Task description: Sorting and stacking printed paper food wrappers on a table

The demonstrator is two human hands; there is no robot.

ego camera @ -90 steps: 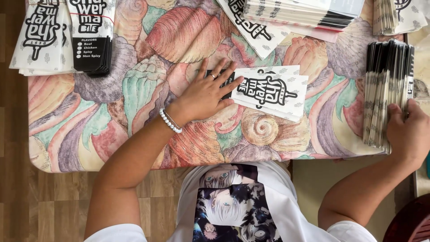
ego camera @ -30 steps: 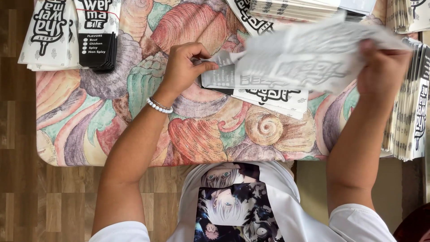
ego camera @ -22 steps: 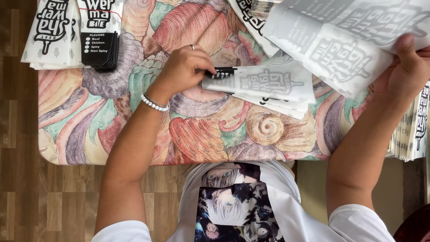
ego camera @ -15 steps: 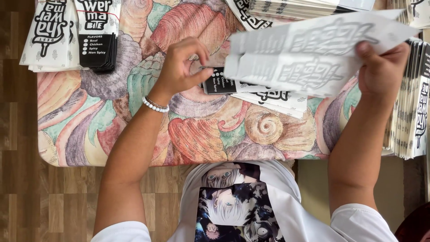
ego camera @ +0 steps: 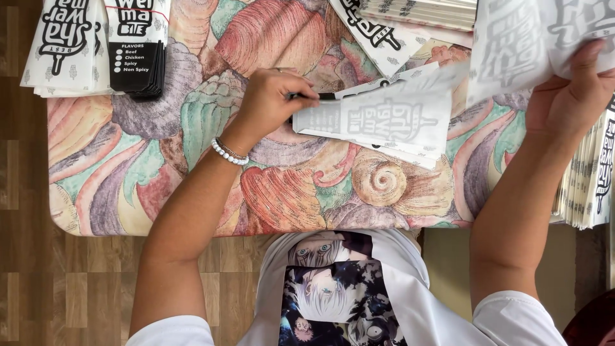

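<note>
Right now the person's left hand (ego camera: 272, 102) sits near the middle of the table (ego camera: 115, 160), which is covered with a cloth of painted seashells. Its fingers are curled in narrow, pinching the left edge of a white paper sleeve (ego camera: 384, 122) printed with dark lettering. That sleeve lies flat on a small pile of its kind, just at three o'clock from the hand. A white bead bracelet (ego camera: 225, 152) rings the wrist.

Up at two o'clock, the right hand (ego camera: 567, 96) is raised off the table, thumb and fingers closed on the lower edge of a loose printed paper sheet (ego camera: 519, 45), which hangs tilted and blurred, its top running out of view. Whether it is one sheet or several I cannot tell.

Off at ten o'clock lies a stack of white sleeves (ego camera: 64, 45) with a bundle of black-ended sleeves (ego camera: 138, 54) on its right side, touching it. At twelve o'clock more printed sleeves (ego camera: 371, 29) lie slanted, beside a thick flat stack (ego camera: 423, 11) at the table's far edge. Over at three o'clock, a row of sleeves standing on edge (ego camera: 592, 179) is packed close, partly behind the right forearm. Below the table runs a wooden floor (ego camera: 83, 288), and the person's white shirt (ego camera: 410, 301) with a printed picture shows at six o'clock.
</note>
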